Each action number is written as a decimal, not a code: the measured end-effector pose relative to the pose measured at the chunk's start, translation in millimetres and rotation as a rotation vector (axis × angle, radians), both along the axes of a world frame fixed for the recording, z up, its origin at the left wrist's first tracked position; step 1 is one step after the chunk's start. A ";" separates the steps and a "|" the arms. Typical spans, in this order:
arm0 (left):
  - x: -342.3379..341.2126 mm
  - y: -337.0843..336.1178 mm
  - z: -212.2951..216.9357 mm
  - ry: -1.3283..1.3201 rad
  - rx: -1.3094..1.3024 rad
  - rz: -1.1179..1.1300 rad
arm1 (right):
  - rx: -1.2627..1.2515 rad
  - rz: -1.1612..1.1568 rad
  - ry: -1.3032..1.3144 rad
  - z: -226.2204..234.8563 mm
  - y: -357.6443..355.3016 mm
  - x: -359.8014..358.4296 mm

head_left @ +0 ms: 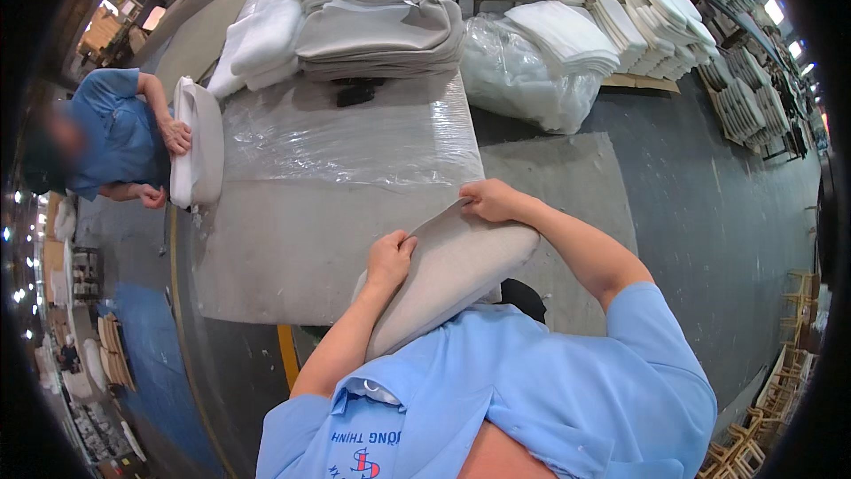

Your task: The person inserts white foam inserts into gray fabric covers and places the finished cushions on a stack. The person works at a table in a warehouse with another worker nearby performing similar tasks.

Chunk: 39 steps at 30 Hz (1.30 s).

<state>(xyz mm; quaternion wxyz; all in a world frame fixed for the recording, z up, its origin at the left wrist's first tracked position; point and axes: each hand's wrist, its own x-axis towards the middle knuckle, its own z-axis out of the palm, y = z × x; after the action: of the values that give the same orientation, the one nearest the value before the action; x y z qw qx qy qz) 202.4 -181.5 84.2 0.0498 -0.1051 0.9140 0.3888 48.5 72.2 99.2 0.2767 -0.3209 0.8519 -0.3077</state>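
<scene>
A light grey fabric-covered seat cushion (452,271) leans tilted between my body and the near edge of the work table (284,249). My left hand (390,259) is closed on the cushion's left upper edge, fingers curled over the cloth. Farther right, my right hand (489,200) pinches the cloth's far corner and pulls it up into a raised edge. Most of the cushion's underside is hidden.
Across the table, a co-worker in blue (115,138) handles another cushion (197,142). Clear plastic film (346,138) covers part of the tabletop. Grey fabric covers (381,36) and white padding sheets (266,27) are stacked behind. A plastic-wrapped bundle (532,80) stands beyond the right corner.
</scene>
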 end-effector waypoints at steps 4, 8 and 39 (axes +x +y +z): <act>-4.6 0.7 -9.1 -0.012 0.059 0.048 | 0.160 0.017 0.067 -6.3 -14.3 -3.3; -4.4 -11.2 -4.7 -0.087 0.202 0.060 | 0.416 -0.019 -0.121 6.2 -35.5 -4.6; 40.5 -47.0 -45.9 -0.156 -0.041 0.321 | 0.224 -0.238 0.111 -53.6 -63.1 9.1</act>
<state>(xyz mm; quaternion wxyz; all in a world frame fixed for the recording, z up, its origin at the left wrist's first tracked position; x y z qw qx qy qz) 242.9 -228.5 38.3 0.0555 -0.2806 0.8865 0.3636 57.6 9.2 45.6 0.2246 -0.2013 0.9269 -0.2234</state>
